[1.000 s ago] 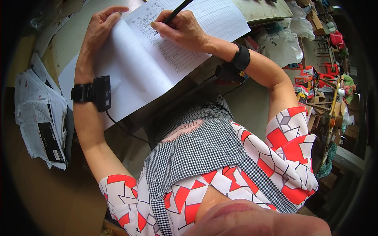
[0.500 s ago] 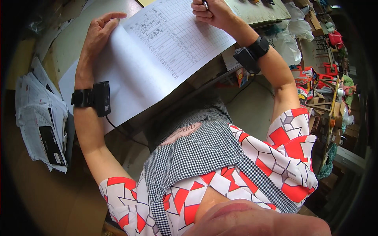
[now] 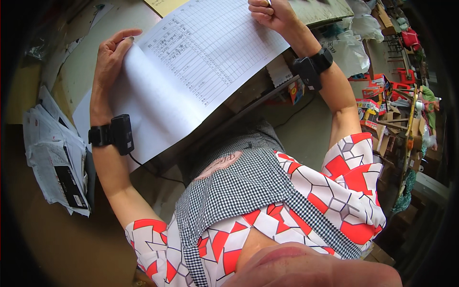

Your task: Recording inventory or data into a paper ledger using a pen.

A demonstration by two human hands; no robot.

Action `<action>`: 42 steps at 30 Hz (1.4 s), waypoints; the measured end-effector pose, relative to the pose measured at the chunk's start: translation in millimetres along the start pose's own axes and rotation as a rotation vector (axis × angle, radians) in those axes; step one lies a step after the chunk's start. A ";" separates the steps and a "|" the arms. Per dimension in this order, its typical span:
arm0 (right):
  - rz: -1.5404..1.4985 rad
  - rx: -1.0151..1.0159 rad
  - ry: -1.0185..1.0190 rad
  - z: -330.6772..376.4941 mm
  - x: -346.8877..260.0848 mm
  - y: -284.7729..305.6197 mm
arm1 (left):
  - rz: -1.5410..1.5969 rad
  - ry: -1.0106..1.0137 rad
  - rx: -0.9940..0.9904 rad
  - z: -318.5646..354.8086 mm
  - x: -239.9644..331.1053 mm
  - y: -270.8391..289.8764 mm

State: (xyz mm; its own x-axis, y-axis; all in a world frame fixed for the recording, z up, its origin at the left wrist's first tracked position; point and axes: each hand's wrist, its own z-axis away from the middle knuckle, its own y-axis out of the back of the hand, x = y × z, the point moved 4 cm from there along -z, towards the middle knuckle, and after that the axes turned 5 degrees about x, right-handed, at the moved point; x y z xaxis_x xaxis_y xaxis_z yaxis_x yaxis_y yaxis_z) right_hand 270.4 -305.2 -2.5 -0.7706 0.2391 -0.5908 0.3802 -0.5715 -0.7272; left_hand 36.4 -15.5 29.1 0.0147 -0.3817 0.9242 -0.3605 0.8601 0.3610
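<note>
A ledger (image 3: 191, 57) with a printed grid lies open on the table, its upper rows carrying handwriting. At its left edge my left hand (image 3: 111, 60) grips a curled white page (image 3: 148, 91), thumb on the paper and index finger stretched past it. Over the top right of the grid my right hand (image 3: 275, 16) is closed around a pen (image 3: 269, 3); only a small piece of the pen shows at the picture's upper edge. Each wrist wears a black strap with a small device.
A pale table (image 3: 315, 10) extends beyond the ledger. Stacked papers (image 3: 52, 158) stand at the left, below a yellowish sheet (image 3: 165, 5) at the top. White plastic bags (image 3: 351, 52) hang to the right, with boxes (image 3: 370, 105) and clutter farther off. A cable runs from the left wrist device.
My right hand with the pen has shifted right and slightly up across the grid. My left hand sits a little farther left and lower, still on the curled page.
</note>
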 end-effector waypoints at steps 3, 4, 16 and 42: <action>-0.082 -0.078 0.079 -3.6 -9.8 15.4 | 0.004 -0.008 0.008 -0.8 -1.2 0.6; -0.064 -0.110 0.056 -2.4 -7.8 14.6 | -0.001 -0.012 0.010 -1.5 -1.9 0.0; -0.159 -0.311 -0.210 1.7 6.1 4.2 | -0.010 -0.024 0.033 -0.9 1.5 -1.5; 0.103 0.105 0.055 -3.5 -27.6 36.6 | -0.073 -0.016 0.040 0.9 17.8 -14.9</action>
State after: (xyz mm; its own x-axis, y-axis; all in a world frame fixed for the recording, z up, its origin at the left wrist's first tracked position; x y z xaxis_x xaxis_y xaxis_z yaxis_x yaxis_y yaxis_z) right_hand 307.4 -330.0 -14.0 -0.7003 0.2158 -0.6804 0.3976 -0.6736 -0.6230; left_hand 41.2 -35.4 40.0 0.0278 -0.4481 0.8936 -0.3957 0.8159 0.4215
